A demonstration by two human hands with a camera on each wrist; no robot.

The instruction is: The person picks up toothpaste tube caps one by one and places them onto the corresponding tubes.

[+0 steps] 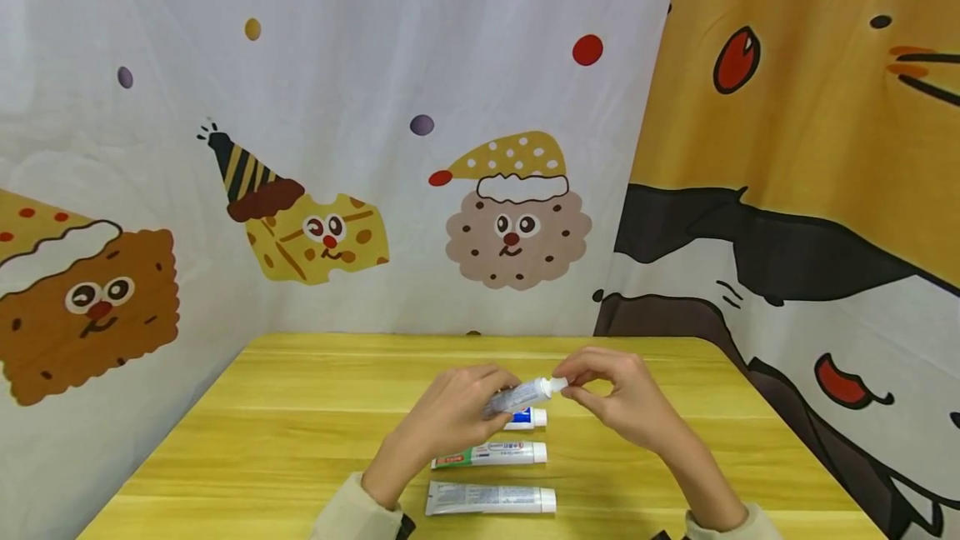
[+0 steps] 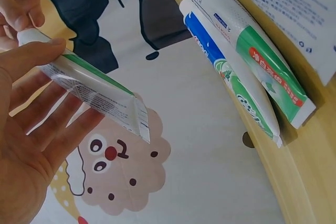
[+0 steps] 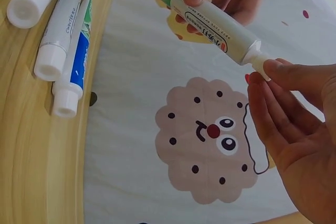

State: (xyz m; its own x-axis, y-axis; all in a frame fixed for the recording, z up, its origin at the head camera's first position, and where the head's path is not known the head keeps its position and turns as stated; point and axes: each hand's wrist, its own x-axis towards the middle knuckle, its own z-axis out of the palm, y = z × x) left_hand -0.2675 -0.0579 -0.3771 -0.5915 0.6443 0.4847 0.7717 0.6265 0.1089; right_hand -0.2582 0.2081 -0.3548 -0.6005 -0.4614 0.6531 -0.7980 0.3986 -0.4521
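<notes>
A white and green toothpaste tube (image 1: 519, 397) is held above the table, gripped between the thumb and fingers of my left hand (image 1: 453, 407). At its nozzle end, the thumb and fingertips of my right hand (image 1: 621, 394) pinch the small white cap (image 3: 261, 66). In the right wrist view the cap sits at the nozzle; I cannot tell whether it is still threaded on. Under the hands lie a blue, green and white tube (image 2: 226, 66), a white and green tube (image 1: 498, 453) and a mostly white tube (image 1: 487, 498), their caps pointing right.
The three tubes lie in a column on the yellow wood-grain table (image 1: 300, 407). Behind the table hangs a white cloth (image 1: 337, 65) with cartoon snacks printed on it. Another printed cloth (image 1: 810, 148) hangs along the right side.
</notes>
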